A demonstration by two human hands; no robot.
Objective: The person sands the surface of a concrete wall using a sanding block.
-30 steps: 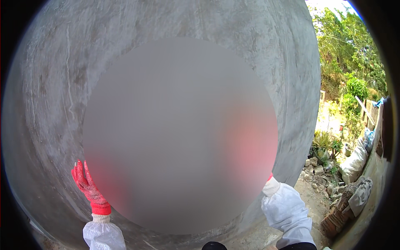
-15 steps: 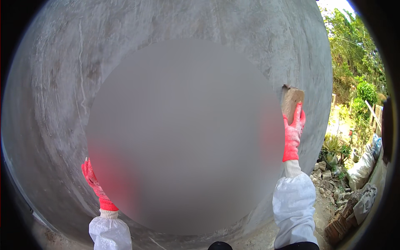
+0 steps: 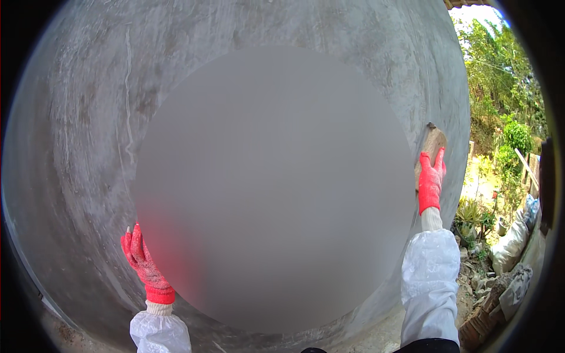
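Observation:
A tall grey cement-plastered wall (image 3: 194, 35) fills most of the view in front of me. At the right, my right hand (image 3: 431, 182), in a red coated glove, grips a brown wooden block (image 3: 433, 143) from behind, its face toward the wall near the right edge. Lower left, my left hand (image 3: 143, 262) wears a matching glove. Its visible fingers point up, stretched out and apart at the wall; one fingertip looks pale. A round blurred patch covers the middle of the view and hides the inner part of that hand.
Right of the wall, rubble (image 3: 479, 282) and a stack of bricks or tiles (image 3: 479, 326) lie on the ground. White sacks (image 3: 509, 250) stand beyond them, with leaning boards (image 3: 532, 170) and green plants (image 3: 518, 135) behind.
My right hand has moved right with the wooden block, closer to the wall's right edge, and the block is tilted more edge-on. My left hand remains near the lower left; the view has shifted slightly.

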